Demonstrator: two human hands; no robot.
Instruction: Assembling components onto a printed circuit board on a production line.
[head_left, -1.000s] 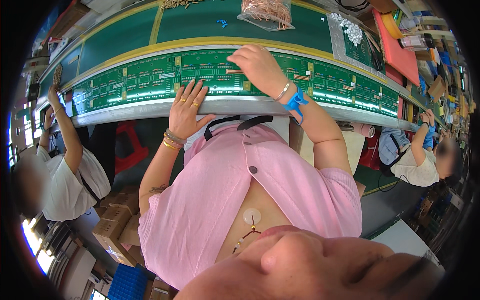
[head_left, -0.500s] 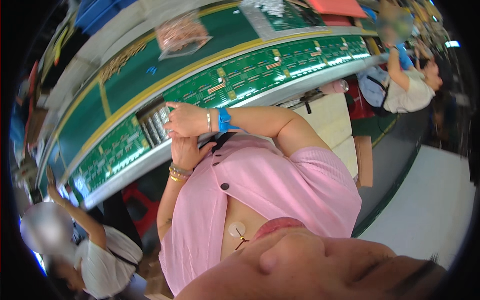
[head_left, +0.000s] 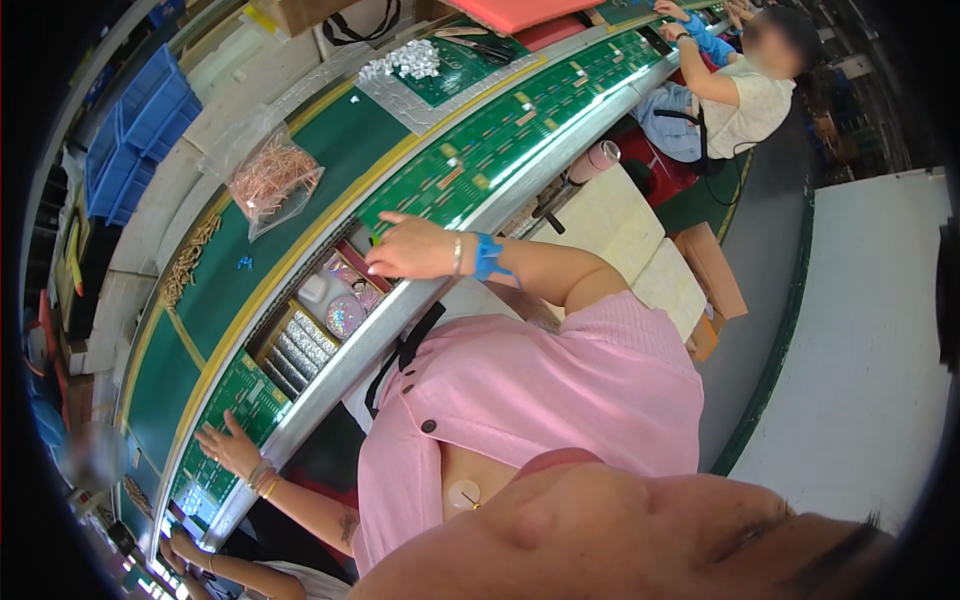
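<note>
My left hand lies with spread fingers on the green circuit board at the left of the line. My right hand, a blue band on its wrist, rests at the near left end of the long row of green circuit boards. Its fingers are stretched out and hold nothing I can see. In the gap between the boards sit silver foil-like strips, a round sparkly disc and a small white object.
Behind the boards lie a clear bag of copper-coloured pieces, a pile of tan parts and white parts. Blue bins stand far left. A co-worker sits at right; another person's arm shows at lower left.
My hands have moved apart, the left one leftward onto the left board, the right one to the right boards' end. The gap between the boards is wider, and the view has shifted.
</note>
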